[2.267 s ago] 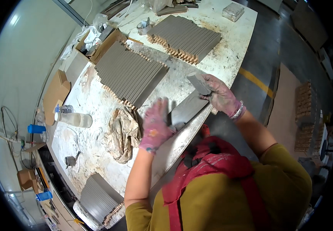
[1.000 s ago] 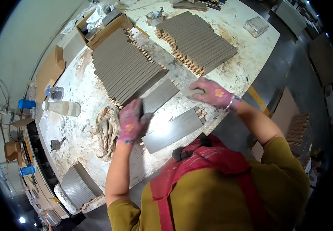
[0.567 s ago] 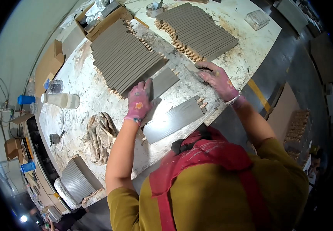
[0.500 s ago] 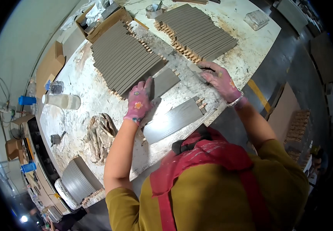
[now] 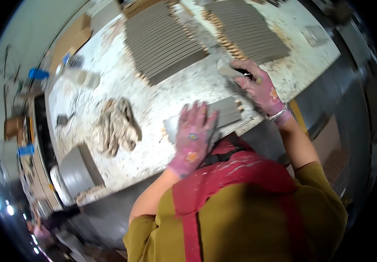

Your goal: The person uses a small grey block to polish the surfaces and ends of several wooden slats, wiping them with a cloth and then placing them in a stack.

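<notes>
My left hand (image 5: pixel 193 135), in a pink flowered glove, lies with fingers spread on a flat grey panel (image 5: pixel 226 110). The panel rests near the table's front edge, with small wooden dowels at its ends; my hand hides its middle. My right hand (image 5: pixel 260 89), gloved alike, closes its thumb and fingers round a pale, flat, blurred piece (image 5: pixel 226 68) whose kind I cannot make out. It is held above the table, beyond the panel's right end. Past my hands, a row of grey panels (image 5: pixel 164 43) with dowelled ends is packed side by side, and a second row (image 5: pixel 249 30) stands to its right.
A crumpled, stained cloth (image 5: pixel 117 126) lies left of my left hand. A whitish bottle (image 5: pixel 81 77) lies farther left, near a cardboard box (image 5: pixel 73 39). Another stack of grey panels (image 5: pixel 80 168) sits at the near left corner. A clear packet (image 5: pixel 315 36) is at the far right.
My left hand has moved from the loose panel beside the left row to the near panel. That loose panel no longer shows apart from the row. My right hand still grips the pale piece. The view has shifted.
</notes>
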### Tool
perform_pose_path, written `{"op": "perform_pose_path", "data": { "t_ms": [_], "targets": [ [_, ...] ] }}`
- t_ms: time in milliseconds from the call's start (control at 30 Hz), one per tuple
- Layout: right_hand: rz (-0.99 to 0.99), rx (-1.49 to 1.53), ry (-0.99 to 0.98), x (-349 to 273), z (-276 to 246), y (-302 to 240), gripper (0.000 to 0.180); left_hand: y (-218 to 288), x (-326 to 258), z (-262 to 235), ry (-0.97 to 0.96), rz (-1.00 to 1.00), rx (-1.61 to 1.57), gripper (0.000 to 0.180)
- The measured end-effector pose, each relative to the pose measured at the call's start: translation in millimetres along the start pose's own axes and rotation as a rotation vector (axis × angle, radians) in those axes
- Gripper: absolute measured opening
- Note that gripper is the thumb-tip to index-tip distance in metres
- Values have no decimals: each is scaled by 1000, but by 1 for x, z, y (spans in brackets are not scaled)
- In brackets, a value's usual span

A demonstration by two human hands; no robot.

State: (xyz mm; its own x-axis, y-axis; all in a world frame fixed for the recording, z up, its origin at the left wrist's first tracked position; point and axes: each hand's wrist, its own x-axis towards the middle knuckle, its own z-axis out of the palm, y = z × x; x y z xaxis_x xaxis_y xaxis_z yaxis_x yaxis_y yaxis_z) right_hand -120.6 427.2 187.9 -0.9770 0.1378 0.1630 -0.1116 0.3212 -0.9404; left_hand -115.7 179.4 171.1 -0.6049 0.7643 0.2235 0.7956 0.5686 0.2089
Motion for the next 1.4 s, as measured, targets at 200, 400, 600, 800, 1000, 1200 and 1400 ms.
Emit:
{"op": "perform_pose_path", "data": {
  "t_ms": [200, 400, 600, 800, 1000, 1200, 1400],
  "targets": [
    [-607, -450, -664, 26, 94, -56, 33, 9, -9, 35, -40, -200, -225, 49],
    [-723, -574, -1031, 23, 139, -54, 27, 19, -13, 61, 358, -265, -385, 45],
    [-773, -677, -813, 52, 143, -44, 22, 14, -10, 49, 26, -264, -150, 37],
    [-358, -574, -404, 57, 89, -30, 32, 2, -19, 16, 184, 36, -161, 46],
    [-379, -544, -452, 13, 140, -48, 24, -20, -60, 12, -17, -19, -198, 38],
    [-217, -659, -434, -2, 121, -35, 27, -24, -54, 13, -33, -8, -225, 35],
    [28, -1030, -211, -20, -17, -7, 31, -26, -42, 1, 53, 109, -173, 44]
  ]
}}
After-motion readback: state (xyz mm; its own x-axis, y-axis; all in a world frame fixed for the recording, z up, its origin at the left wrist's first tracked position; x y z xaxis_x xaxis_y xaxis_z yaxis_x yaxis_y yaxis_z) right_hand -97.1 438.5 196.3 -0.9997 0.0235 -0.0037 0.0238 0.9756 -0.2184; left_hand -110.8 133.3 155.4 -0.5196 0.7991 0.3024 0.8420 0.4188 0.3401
